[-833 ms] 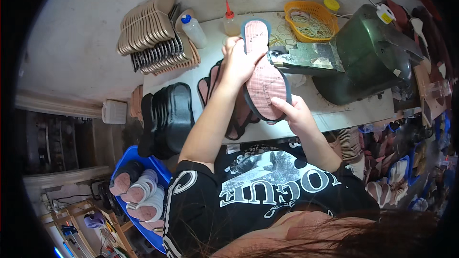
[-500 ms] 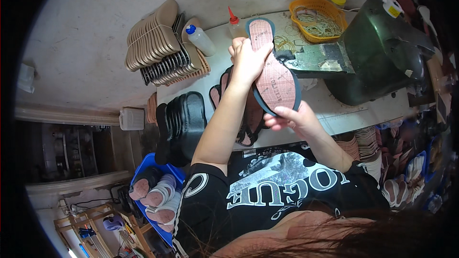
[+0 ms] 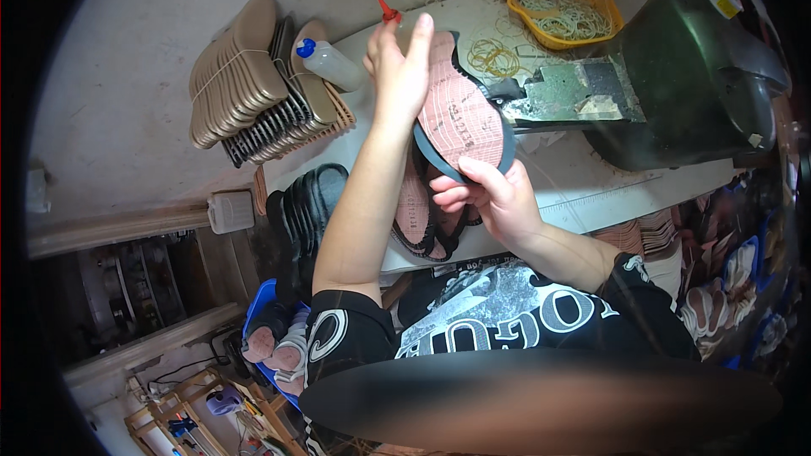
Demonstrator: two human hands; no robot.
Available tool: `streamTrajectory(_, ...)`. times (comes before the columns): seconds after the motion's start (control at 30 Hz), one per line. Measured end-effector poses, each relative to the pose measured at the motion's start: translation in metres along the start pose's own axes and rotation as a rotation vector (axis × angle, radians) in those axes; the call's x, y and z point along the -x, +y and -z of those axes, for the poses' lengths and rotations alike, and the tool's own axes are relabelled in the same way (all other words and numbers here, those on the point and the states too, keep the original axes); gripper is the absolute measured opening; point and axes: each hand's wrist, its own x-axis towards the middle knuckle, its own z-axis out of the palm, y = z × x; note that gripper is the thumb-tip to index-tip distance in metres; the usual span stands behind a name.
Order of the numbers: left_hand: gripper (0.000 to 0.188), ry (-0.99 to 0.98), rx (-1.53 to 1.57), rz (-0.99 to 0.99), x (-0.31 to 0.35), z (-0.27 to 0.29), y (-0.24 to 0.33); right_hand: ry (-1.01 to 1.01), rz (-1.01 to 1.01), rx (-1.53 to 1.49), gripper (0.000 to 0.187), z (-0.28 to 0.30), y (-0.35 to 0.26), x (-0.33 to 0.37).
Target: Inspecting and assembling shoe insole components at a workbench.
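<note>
A shoe sole (image 3: 460, 114) with a pink checked face and a dark blue rim is held up over the table, its wide end toward me. My right hand (image 3: 498, 198) grips that wide end, thumb on the pink face and fingers underneath. Beside the narrow end, my left hand (image 3: 397, 72) has its thumb raised and apart from the forefinger. Behind its fingers stands a bottle with a red pointed cap (image 3: 387, 8); whether they touch it is unclear. Under the held sole lie more pink-faced soles (image 3: 414, 211) with black edges, partly hidden by my arm and hand.
Bundled gold-beige soles (image 3: 236, 76) and a blue-capped bottle (image 3: 334, 65) stand at the back left, black soles (image 3: 308, 203) nearer. An orange basket (image 3: 557, 40) holds rubber bands. A scuffed metal plate (image 3: 574, 93) projects from a green machine (image 3: 676, 67) at the right. A blue crate (image 3: 260, 295) holds shoes.
My left thumb has come off the sole's face, and that hand has shifted toward the red-capped bottle. My right hand keeps hold of the wide end. The whole view has shifted slightly.
</note>
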Motion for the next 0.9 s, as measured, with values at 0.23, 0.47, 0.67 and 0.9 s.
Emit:
streamTrajectory(0.23, 0.038, -0.801, -0.019, -0.662, -0.034, 0.026, 0.003, 0.044, -0.066, -0.037, 0.032, -0.008, -0.019, -0.016)
streamTrajectory(0.47, 0.044, -1.170, -0.157, -0.384, -0.051, 0.038, 0.027, 0.072, -0.140, 0.005, 0.039, -0.013, -0.035, -0.018)
streamTrajectory(0.67, 0.041, -1.153, -0.197, -0.144, -0.041, 0.047, 0.033, 0.052, -0.165, -0.006, 0.041, -0.010, -0.044, -0.018)
streamTrajectory(0.9, 0.041, -1.009, -0.047, 0.235, -0.008, 0.058, 0.027, 0.055, -0.153, 0.068, 0.040, -0.003, -0.047, -0.018)
